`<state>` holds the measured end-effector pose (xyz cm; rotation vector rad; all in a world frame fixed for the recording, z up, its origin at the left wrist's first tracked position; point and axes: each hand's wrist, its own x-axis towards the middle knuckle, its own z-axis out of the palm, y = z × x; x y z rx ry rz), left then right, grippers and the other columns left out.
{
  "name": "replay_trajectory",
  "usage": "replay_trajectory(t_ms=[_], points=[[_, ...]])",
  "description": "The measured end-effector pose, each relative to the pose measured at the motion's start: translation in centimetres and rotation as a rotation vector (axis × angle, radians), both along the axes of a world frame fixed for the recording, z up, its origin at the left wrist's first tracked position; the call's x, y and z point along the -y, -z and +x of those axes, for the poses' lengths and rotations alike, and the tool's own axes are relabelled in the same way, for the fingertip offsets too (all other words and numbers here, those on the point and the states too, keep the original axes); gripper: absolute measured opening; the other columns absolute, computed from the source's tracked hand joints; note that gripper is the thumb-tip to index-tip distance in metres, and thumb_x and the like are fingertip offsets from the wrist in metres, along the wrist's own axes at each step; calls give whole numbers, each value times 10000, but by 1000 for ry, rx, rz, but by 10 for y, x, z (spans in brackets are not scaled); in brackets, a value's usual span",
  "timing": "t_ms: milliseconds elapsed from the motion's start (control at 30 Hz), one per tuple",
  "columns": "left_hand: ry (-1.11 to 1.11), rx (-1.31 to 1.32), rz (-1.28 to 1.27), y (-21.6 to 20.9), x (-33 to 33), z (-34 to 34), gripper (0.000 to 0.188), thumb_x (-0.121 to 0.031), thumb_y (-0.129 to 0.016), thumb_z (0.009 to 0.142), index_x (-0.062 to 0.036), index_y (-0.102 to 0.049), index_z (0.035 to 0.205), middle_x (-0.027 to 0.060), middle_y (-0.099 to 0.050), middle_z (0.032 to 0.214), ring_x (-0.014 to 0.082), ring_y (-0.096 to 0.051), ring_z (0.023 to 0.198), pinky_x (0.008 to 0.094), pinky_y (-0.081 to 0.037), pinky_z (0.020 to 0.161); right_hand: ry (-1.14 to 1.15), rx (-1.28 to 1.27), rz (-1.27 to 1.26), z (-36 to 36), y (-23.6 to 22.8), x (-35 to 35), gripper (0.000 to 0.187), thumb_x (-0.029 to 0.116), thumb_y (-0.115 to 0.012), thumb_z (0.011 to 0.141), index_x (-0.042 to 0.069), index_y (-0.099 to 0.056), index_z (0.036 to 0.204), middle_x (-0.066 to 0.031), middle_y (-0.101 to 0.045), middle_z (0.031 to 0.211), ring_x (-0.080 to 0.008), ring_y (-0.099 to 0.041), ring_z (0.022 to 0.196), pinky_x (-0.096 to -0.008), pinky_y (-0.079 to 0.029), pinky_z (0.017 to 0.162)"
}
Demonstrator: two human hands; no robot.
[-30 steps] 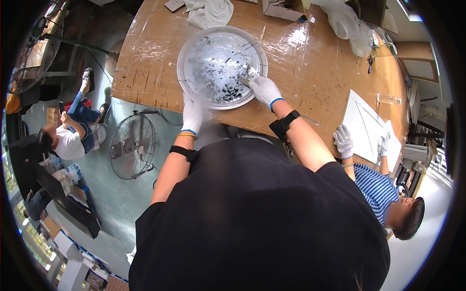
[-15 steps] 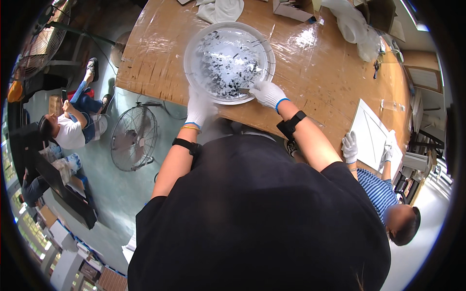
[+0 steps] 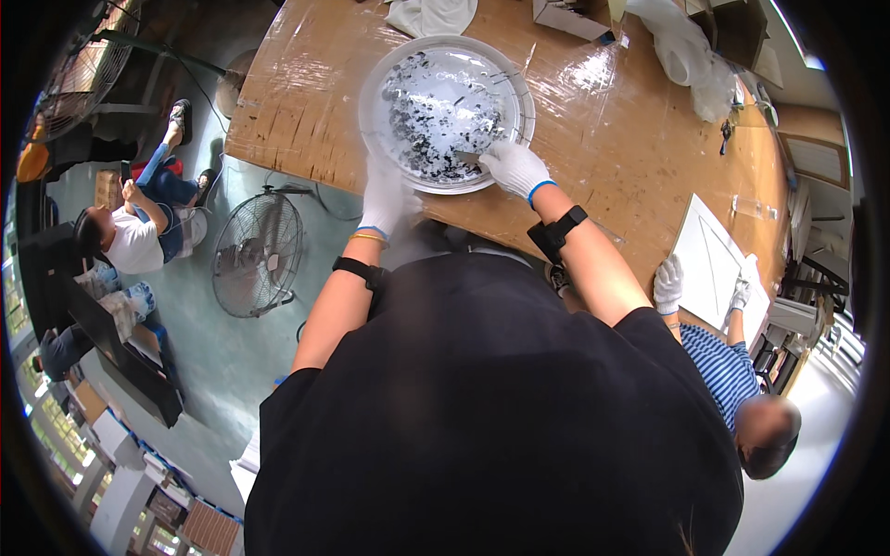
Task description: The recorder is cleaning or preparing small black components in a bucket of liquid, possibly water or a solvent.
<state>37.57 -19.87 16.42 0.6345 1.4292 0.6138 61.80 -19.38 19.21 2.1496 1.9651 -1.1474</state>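
Observation:
A round, pale disc with a raised white rim (image 3: 368,107) lies at the table's near edge, straight ahead of me. Dark flakes (image 3: 436,144) are scattered over its shiny, whitish face, thickest toward the left and near sides. My right hand (image 3: 515,170), in a white knit glove, is closed on a small flat scraper (image 3: 467,157) whose dark blade reaches over the disc's near right part. At the near left rim is my left hand (image 3: 384,198), gloved the same way; its fingers are blurred, and whether they grip the rim cannot be made out.
The disc rests on a brown table (image 3: 315,111). White cloth (image 3: 431,14), an open box (image 3: 570,18) and clear plastic wrap (image 3: 681,56) lie farther back. A co-worker's gloved hands touch a white panel (image 3: 709,264) at right. A floor fan (image 3: 260,255) stands left, near a seated person (image 3: 148,222).
The whole view has shifted slightly, so the disc appears a little farther right and up. Both hands stay at the disc, the scraper still in the right one.

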Motion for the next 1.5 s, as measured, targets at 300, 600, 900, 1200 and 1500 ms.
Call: replay_trajectory(t_ms=[300,600,900,1200,1500], points=[[18,-37,58,6,3,-3,433,-189,-368,975,-234,-219,1380,162,-566,834,249,-617,541,341,-562,444,-4,-50,-207,36,-11,6,375,323,-487,859,3,-651,968,-263,-638,948,-409,-608,913,-452,-471,819],[63,-122,99,6,3,2,427,-169,-352,945,-168,-243,1358,158,-580,778,242,-616,508,341,-557,433,-16,77,-112,29,-3,17,365,345,-482,879,47,-652,1005,-213,-643,1022,-384,-602,981,-450,-469,862],[4,-14,17,-3,-2,-7,433,-217,-387,957,-174,-229,1358,204,-595,859,276,-636,563,369,-565,463,-38,46,-43,23,0,5,349,348,-497,888,42,-644,964,-227,-643,985,-405,-605,941,-471,-473,827],[-140,-37,10,0,34,2,723,-373,-643,881,-26,-261,1387,191,-609,861,219,-624,624,328,-533,544,249,-252,-31,31,-24,22,285,255,-571,864,-16,-658,855,-122,-614,614,-195,-607,534,-351,-482,533],[-66,-196,48,-3,5,-4,510,-359,-557,907,53,-437,1183,217,-608,990,282,-676,760,349,-572,578,251,-260,-101,38,-20,28,241,213,-550,852,-3,-656,860,-116,-618,596,-180,-598,473,-320,-466,475]])
